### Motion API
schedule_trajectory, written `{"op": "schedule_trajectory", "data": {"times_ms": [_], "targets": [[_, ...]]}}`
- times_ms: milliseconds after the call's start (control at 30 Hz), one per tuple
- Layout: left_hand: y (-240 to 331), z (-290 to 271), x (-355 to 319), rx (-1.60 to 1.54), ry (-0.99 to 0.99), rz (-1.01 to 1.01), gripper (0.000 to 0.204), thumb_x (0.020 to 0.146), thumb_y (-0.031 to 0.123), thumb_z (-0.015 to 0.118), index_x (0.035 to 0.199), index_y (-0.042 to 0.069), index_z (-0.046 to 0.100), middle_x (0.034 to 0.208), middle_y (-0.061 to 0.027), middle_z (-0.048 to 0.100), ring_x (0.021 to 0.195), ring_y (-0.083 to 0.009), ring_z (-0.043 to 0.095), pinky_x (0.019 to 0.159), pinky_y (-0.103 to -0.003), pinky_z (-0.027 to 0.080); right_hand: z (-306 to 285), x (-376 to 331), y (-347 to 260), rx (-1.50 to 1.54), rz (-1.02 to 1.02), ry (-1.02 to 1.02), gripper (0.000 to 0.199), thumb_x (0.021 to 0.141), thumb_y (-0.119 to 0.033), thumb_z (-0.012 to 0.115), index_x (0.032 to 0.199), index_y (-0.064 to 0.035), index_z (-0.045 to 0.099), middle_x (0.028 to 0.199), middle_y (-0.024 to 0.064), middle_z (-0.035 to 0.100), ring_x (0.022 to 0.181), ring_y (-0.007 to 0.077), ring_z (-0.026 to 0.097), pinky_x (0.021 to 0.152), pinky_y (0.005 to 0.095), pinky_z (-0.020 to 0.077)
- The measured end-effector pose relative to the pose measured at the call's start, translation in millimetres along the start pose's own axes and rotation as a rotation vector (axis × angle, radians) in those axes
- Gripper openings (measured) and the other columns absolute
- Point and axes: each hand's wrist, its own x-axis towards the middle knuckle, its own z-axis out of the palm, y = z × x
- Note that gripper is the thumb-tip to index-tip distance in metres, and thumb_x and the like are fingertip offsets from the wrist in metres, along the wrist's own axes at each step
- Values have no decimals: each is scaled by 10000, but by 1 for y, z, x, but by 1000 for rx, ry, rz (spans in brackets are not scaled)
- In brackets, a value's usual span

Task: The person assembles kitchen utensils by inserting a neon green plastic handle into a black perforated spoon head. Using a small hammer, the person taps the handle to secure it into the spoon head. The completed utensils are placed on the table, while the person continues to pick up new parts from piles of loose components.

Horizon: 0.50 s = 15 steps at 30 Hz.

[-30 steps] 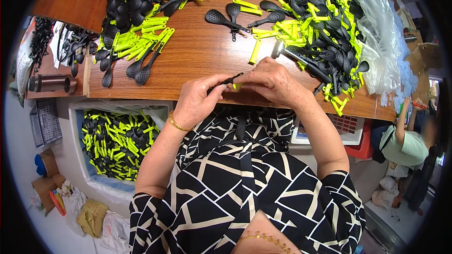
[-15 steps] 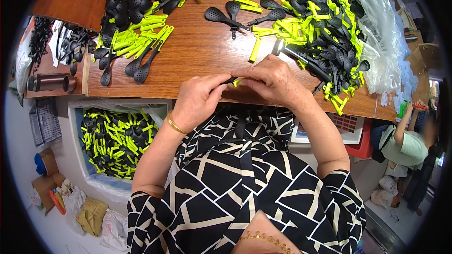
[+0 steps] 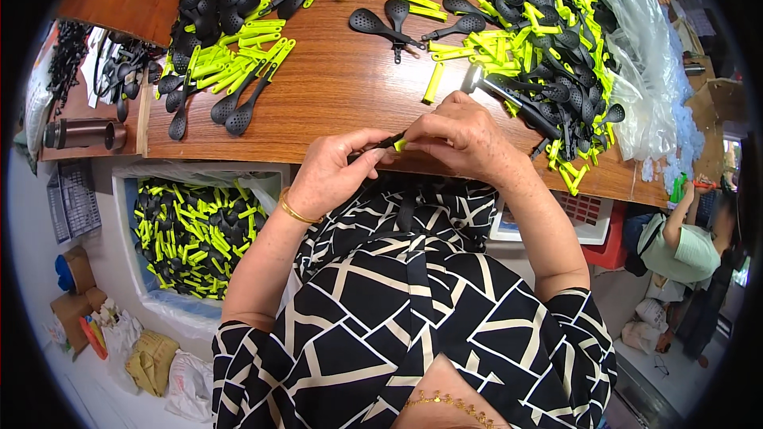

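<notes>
At the table's front edge my hands meet fingertip to fingertip. My left hand (image 3: 330, 171) is closed on a black stem (image 3: 389, 141), seemingly of a perforated spoon whose bowl is hidden. My right hand (image 3: 461, 139) pinches a lime-green handle (image 3: 400, 144) at the end of that stem; most of the handle is behind the fingers. Just beyond my right hand lie a single green handle (image 3: 434, 83) and a hammer (image 3: 474, 78) with a metal head and black grip. Farther back are loose black perforated spoons (image 3: 373, 24).
Spoons and green handles form a big heap (image 3: 548, 56) at right beside clear plastic sheeting (image 3: 628, 71). Spoons with handles (image 3: 254, 99) lie at left. Below stands a lined white box (image 3: 123, 214) full of them. A dark bottle (image 3: 79, 134) lies far left; another person (image 3: 675, 250) works at right.
My right fingers have curled and shifted slightly, so more of the black stem and green end shows between my hands. The things on the table have stayed put.
</notes>
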Motion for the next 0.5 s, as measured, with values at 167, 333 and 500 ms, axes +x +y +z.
{"op": "schedule_trajectory", "data": {"times_ms": [167,333,500], "targets": [[1,-2,2,-4,6,48,310,1069,93,652,1357,2,724,1027,-55,817,775,-72,687,738,-244,582,-3,1,0,68,1,34,127,903,-199,831,1007,-181,760,847,-2,763,775,264,672,843,390,484],[9,-4,1,72,4,55,315,1063,87,654,1359,3,723,1028,-66,820,784,-80,700,738,-250,585,1,2,1,40,-8,57,131,902,-197,828,1008,-185,752,843,-1,760,775,262,677,835,387,486],[9,-4,-1,203,39,157,317,1047,74,661,1349,-2,724,1043,-103,820,794,-126,739,737,-276,600,5,3,-5,-29,18,85,176,883,-201,844,1024,-169,742,818,25,748,734,254,685,806,382,487]]}}
